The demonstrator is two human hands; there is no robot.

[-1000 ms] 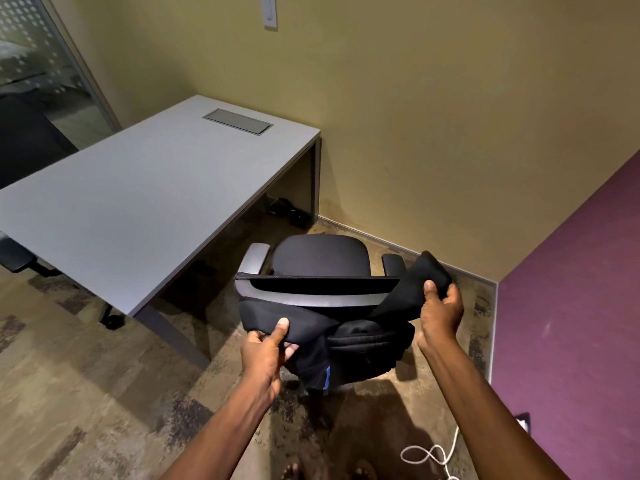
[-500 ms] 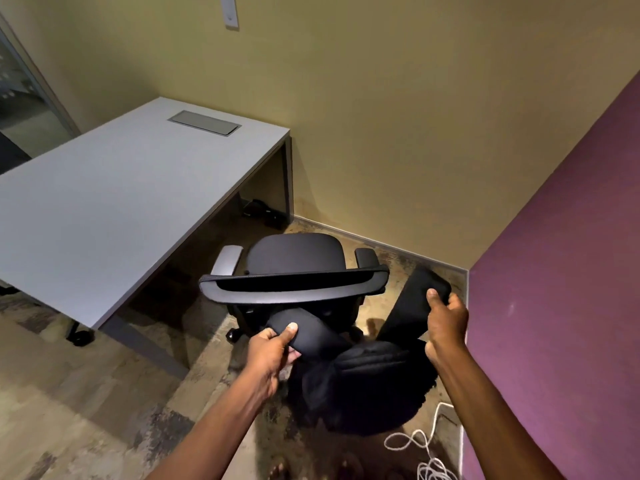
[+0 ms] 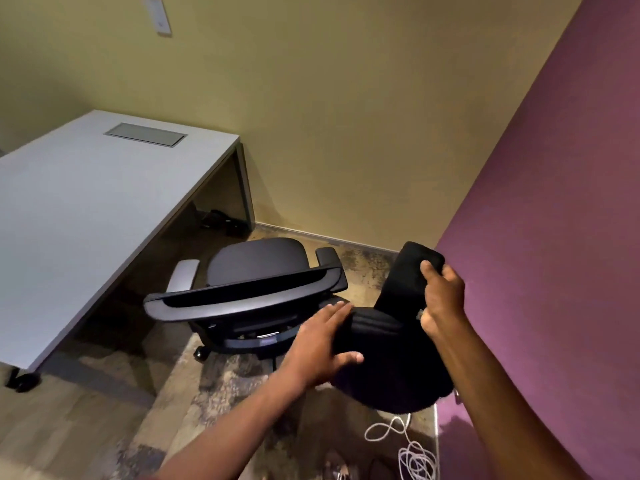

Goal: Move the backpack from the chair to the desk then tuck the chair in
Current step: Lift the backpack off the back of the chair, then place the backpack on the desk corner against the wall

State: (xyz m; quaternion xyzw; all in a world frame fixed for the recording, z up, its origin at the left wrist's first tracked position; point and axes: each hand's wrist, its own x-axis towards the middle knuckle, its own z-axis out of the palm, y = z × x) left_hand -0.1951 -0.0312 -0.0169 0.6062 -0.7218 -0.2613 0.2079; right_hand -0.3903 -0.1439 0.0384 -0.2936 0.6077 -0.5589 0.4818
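Note:
The black backpack [image 3: 391, 362] hangs in the air to the right of the black office chair [image 3: 258, 271], clear of its backrest. My right hand [image 3: 441, 299] grips one of the backpack's shoulder straps, holding it up near the purple wall. My left hand [image 3: 323, 344] lies against the left side of the backpack's top, fingers spread over it and thumb beneath. The chair's seat is bare and faces the grey desk [image 3: 79, 209], which stands to the left with its top free.
A purple wall [image 3: 554, 237] runs close on the right and a yellow wall behind the chair. A white cable [image 3: 412, 452] lies coiled on the floor near my feet. Dark items sit under the desk's far end [image 3: 221, 220].
The backpack has come off the chair's backrest and swung right and up. My left hand has shifted from gripping a strap to pressing on the bag's side. The view has turned right.

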